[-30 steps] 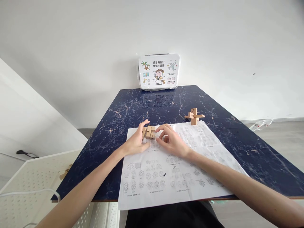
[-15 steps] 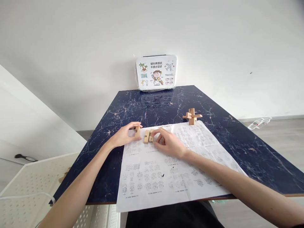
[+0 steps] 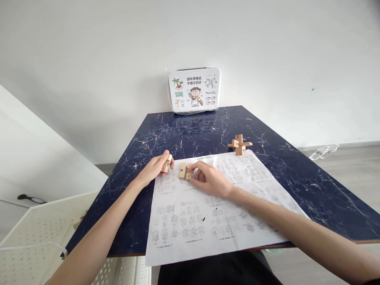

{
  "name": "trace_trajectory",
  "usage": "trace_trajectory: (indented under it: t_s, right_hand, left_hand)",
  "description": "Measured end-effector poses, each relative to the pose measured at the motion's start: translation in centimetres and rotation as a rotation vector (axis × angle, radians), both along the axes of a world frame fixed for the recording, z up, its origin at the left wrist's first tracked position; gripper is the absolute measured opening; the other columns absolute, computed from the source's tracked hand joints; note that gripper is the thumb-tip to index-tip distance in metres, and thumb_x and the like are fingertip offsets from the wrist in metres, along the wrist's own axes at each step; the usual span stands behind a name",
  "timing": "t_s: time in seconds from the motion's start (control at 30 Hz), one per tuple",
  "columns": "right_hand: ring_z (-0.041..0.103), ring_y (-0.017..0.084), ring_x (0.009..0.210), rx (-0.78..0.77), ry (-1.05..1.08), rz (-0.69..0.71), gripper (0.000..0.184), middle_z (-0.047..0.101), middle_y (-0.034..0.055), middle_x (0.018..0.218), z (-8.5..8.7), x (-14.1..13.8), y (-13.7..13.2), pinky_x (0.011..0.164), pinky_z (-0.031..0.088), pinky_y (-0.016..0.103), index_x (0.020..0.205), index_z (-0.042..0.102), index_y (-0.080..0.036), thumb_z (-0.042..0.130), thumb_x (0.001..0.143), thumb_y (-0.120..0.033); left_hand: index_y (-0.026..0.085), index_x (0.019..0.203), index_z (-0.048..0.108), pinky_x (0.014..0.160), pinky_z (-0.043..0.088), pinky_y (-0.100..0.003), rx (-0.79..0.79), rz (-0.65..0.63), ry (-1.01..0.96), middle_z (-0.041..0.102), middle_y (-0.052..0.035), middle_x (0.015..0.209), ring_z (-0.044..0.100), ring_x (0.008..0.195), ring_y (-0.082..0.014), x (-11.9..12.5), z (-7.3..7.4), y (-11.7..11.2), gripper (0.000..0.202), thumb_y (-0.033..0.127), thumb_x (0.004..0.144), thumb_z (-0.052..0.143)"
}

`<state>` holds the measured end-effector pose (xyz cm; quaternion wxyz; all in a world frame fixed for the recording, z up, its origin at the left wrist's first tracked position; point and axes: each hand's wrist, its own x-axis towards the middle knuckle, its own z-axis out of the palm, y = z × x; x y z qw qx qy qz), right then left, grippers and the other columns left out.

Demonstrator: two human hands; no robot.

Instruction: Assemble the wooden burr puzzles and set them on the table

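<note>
- In the head view, the left hand holds a notched wooden block between thumb and fingers, above the upper left corner of the printed instruction sheet.
- The right hand is curled, with a narrow opening between thumb and forefinger, at the small marked block; I cannot tell if it grips.
- A second notched block lies on the sheet, just beside the marked one.
- For good handling, I think the left fingers should hold the block by its ends, so that the notch can be seen, and the right fingers should press lightly.
- The cross-shaped wooden assembly stands at the sheet's far right corner.
- As for containers, the cartoon-printed case stands against the wall; its inside is not visible.
- The white perforated shelf bears some wooden pieces, partly hidden.
</note>
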<state>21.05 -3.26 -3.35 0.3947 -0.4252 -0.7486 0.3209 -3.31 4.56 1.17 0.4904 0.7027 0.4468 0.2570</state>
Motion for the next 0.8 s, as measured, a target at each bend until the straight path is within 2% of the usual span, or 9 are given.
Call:
trace_trajectory:
  t_s: [0.13, 0.3, 0.43, 0.53, 0.6, 0.7, 0.8]
  right_hand:
    - [0.064, 0.016, 0.075, -0.004, -0.016, 0.004, 0.018, 0.065, 0.0067, 0.113, 0.22, 0.00, -0.13, 0.066, 0.054, 0.035, 0.110, 0.060, -0.025, 0.061, 0.092, -0.023]
    - [0.065, 0.017, 0.080, 0.000, -0.049, -0.028, 0.024, 0.060, 0.0087, 0.120, 0.36, -0.04, -0.26, 0.075, 0.059, 0.038, 0.115, 0.061, -0.025, 0.067, 0.091, -0.028]
    - [0.065, 0.026, 0.106, 0.025, -0.081, -0.087, 0.046, 0.053, 0.0126, 0.133, 0.04, 0.02, -0.12, 0.092, 0.059, 0.046, 0.130, 0.057, -0.027, 0.076, 0.088, -0.032]
    - [0.056, 0.032, 0.130, 0.065, -0.109, -0.112, 0.058, 0.049, 0.0130, 0.144, -0.20, 0.06, 0.06, 0.108, 0.053, 0.053, 0.137, 0.053, -0.029, 0.081, 0.086, -0.035]
    - [0.052, 0.033, 0.137, 0.094, -0.145, -0.105, 0.060, 0.052, 0.0120, 0.145, -0.20, 0.05, 0.14, 0.114, 0.048, 0.055, 0.138, 0.052, -0.029, 0.081, 0.086, -0.036]
    - [0.054, 0.033, 0.135, 0.084, -0.194, -0.109, 0.056, 0.061, 0.0110, 0.138, 0.00, -0.02, 0.15, 0.112, 0.049, 0.057, 0.137, 0.054, -0.028, 0.079, 0.088, -0.036]
    - [0.060, 0.033, 0.126, 0.067, -0.184, -0.146, 0.050, 0.066, 0.0109, 0.130, 0.11, -0.12, 0.07, 0.106, 0.054, 0.055, 0.131, 0.058, -0.026, 0.078, 0.086, -0.033]
  left_hand:
    - [0.022, 0.114, 0.066, 0.051, 0.035, -0.026, -0.085, 0.019, -0.085, 0.071, -0.0059, 0.095, 0.057, 0.064, -0.0145, 0.00, -0.19, 0.19, 0.049, 0.067, 0.097, 0.055]
    - [0.021, 0.129, 0.062, 0.058, 0.045, -0.030, -0.068, 0.038, -0.125, 0.073, -0.0090, 0.103, 0.066, 0.079, -0.0192, -0.05, -0.48, 0.44, 0.051, 0.060, 0.096, 0.063]
    - [0.020, 0.132, 0.058, 0.062, 0.046, -0.030, -0.052, 0.028, -0.129, 0.072, -0.0086, 0.104, 0.066, 0.081, -0.0184, -0.25, -0.65, 0.51, 0.052, 0.054, 0.094, 0.068]
    - [0.020, 0.140, 0.053, 0.065, 0.048, -0.030, -0.055, 0.020, -0.116, 0.071, -0.0066, 0.104, 0.065, 0.080, -0.0166, -0.41, -0.64, 0.48, 0.063, 0.046, 0.088, 0.077]
    - [0.021, 0.143, 0.050, 0.069, 0.050, -0.030, -0.073, 0.007, -0.113, 0.071, -0.0064, 0.107, 0.066, 0.086, -0.0176, -0.45, -0.59, 0.43, 0.070, 0.042, 0.085, 0.082]
    - [0.020, 0.144, 0.048, 0.075, 0.052, -0.032, -0.080, -0.012, -0.121, 0.071, -0.0083, 0.113, 0.067, 0.099, -0.0213, -0.37, -0.55, 0.32, 0.072, 0.039, 0.084, 0.082]
    - [0.020, 0.148, 0.043, 0.077, 0.054, -0.033, -0.065, -0.020, -0.141, 0.073, -0.0092, 0.113, 0.069, 0.100, -0.0221, -0.26, -0.64, 0.28, 0.076, 0.037, 0.084, 0.082]
